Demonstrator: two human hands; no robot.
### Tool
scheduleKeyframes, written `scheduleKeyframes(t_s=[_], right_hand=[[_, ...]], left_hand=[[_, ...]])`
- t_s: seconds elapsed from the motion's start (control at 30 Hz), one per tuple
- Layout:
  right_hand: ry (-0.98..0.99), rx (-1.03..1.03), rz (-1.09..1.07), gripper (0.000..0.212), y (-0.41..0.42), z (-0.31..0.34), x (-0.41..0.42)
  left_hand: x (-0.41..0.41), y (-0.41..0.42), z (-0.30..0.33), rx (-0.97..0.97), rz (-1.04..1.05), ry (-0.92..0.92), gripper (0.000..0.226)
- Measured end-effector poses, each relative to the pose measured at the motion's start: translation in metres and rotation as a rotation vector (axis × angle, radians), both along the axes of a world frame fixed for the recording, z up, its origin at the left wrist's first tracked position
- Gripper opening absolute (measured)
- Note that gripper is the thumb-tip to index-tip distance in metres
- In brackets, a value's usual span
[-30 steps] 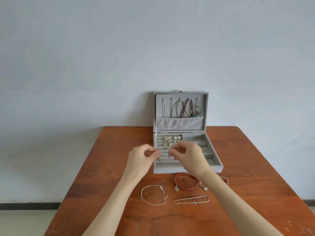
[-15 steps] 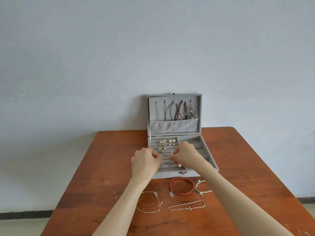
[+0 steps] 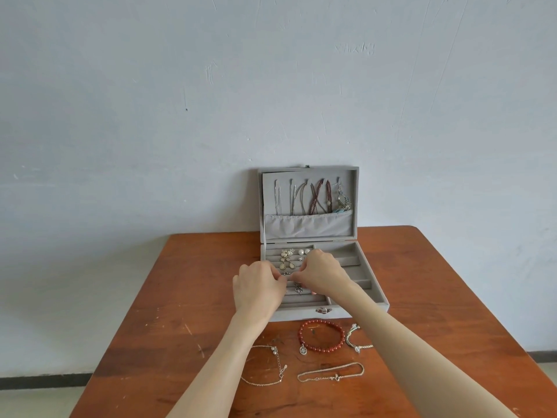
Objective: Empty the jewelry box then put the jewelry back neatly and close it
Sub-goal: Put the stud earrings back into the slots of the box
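- Jewelry box (image 3: pixel 372 300): grey, lid up, far-centre of table (image 3: pixel 180 297), against wall.
- Left hand (image 3: pixel 259 286) & right hand (image 3: pixel 324 274): over box's left ring rows, fingertips meeting, curled; whether they pinch an item – can't tell.
- Earrings (image 3: pixel 291 257): far-left rows.
- Red bead bracelet (image 3: pixel 321 335) + 3 silver chains (image 3: pixel 330 374): on table, near side of box.

box (image 3: pixel 373 300): grey matt cloth, velvet-like, inside and out
lid pocket (image 3: pixel 307 226): lighter grey fabric, slight sheen, gathered top
clasp (image 3: pixel 323 310): shiny metal, at box front
table (image 3: pixel 193 297): reddish-brown wood, smooth, satin; pale scuffs toward left edge
bead bracelet (image 3: pixel 321 335): glossy red beads, metal charm
chains (image 3: pixel 331 373): thin silvery metal, near front edge
wall (image 3: pixel 211 101): matt pale paint, rough, scratched
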State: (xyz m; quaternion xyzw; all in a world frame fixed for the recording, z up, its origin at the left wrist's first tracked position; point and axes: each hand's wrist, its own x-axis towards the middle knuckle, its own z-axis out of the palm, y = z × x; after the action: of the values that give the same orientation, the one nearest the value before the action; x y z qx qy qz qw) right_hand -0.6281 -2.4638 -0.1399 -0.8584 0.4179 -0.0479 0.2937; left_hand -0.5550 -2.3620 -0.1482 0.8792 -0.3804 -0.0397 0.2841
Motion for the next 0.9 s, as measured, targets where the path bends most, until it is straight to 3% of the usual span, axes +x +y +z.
scheduleKeyframes(t_s=[0.17,0.27,0.37,0.67,0.9], right_hand=[[0.042,-0.036,-0.034,0.032,0.004,0.0,0.004],[0.044,-0.081,-0.06,0.019,0.007,-0.001,0.003],[0.025,-0.127,-0.081,0.029,0.009,-0.002,0.002],[-0.045,-0.121,-0.004,0.023,0.013,-0.004,-0.01],[-0.108,-0.165,0.057,0.026,0.017,-0.004,-0.02]], left_hand=[[0.002,-0.001,0.004,-0.011,-0.019,0.063,0.01],[0.005,-0.003,0.006,0.005,-0.016,0.115,0.009],[0.008,-0.006,0.007,0.022,-0.016,0.153,0.009],[0.01,-0.011,0.008,0.032,0.004,0.147,0.014],[0.017,0.0,0.005,-0.062,-0.159,0.181,0.02]])
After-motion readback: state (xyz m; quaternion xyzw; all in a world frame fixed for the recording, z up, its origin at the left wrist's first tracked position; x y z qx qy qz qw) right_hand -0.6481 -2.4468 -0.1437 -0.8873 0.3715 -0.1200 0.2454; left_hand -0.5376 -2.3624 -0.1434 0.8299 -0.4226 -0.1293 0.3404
